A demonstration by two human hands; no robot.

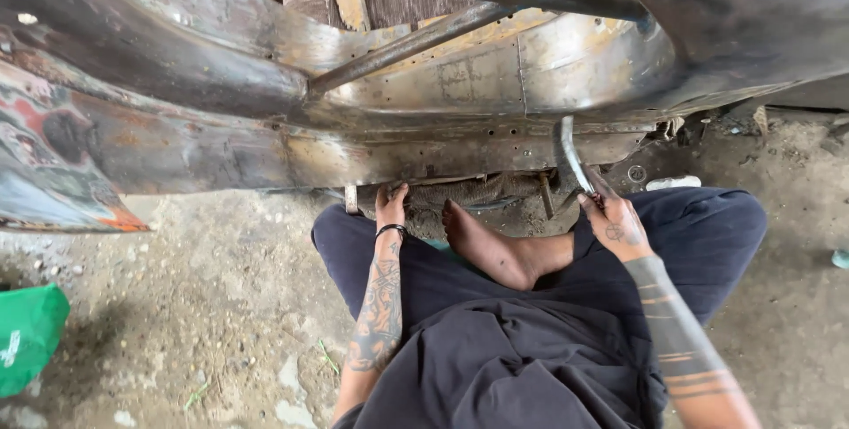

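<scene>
Head view: the left hand [390, 205] reaches to twelve o'clock, fingers pressed under the lower edge of the bare, rust-stained sheet-metal body panel [424, 150]. At two o'clock the right hand [615, 225] has its fingers clamped on a thin curved steel rod [569, 157]. A bare foot [485, 248] rests between them.

A roadside-style metal repair yard, worked at ground level.

A bare, scorched and rust-stained sheet-metal body shell [424, 102] with welded steel tubes [416, 40] fills the view above a packed dirt floor [212, 305] strewn with pebbles and grit; a person sits barefoot on the ground beneath it, and a green plastic bag [26, 336] lies at the left edge.
</scene>
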